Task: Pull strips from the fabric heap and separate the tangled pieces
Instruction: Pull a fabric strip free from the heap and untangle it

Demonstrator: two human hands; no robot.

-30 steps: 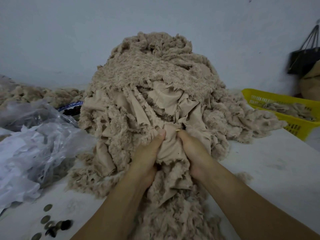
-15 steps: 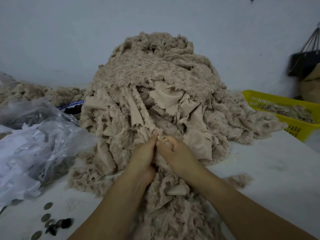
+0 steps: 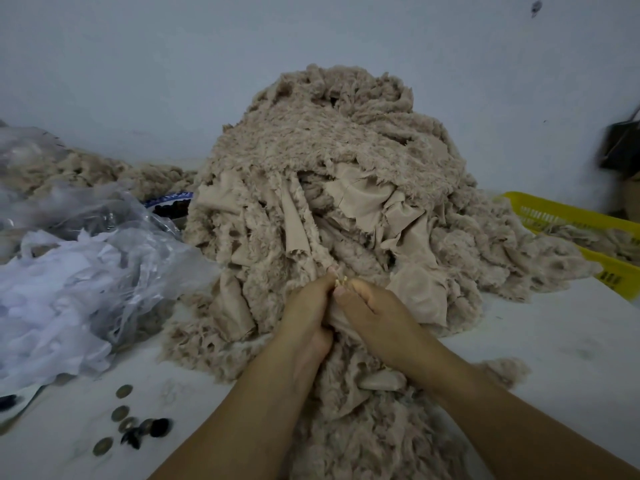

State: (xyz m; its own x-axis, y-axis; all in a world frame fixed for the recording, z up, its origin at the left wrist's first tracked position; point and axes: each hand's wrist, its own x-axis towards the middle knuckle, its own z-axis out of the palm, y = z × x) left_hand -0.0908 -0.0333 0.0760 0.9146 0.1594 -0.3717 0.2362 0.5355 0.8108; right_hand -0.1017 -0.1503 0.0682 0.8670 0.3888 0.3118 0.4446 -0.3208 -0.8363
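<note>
Pale grey wall (image 3: 138, 64) behind, white table (image 3: 554, 341) below, light dim. Fabric heap (image 3: 329, 161) stands tall at mid-table against the wall. It is beige, fuzzy on one face and smooth on the other, and it spills forward toward the person and under both forearms. Left hand (image 3: 308, 313) and right hand (image 3: 377, 317) meet at the heap's lower front, side by side and touching, fingers curled. Both pinch one strip (image 3: 298, 223) at its near end, thumb tips pressed close together at a single spot. From that pinch the strip climbs up and slightly left into the tangled face of the heap, smooth side showing. More fabric is bunched between the palms just under the pinch. Loose tuft (image 3: 505, 368) lies on the table beside the right forearm. Left side: crumpled plastic bags (image 3: 104, 271) touching the heap's foot, a lower beige mound (image 3: 86, 168) behind them. Round discs (image 3: 138, 427) are scattered near the left forearm — buttons or coins, cannot tell. Right edge: yellow basket (image 3: 588, 223) with beige pieces inside; above it a dark bag (image 3: 623, 147), blurred.
</note>
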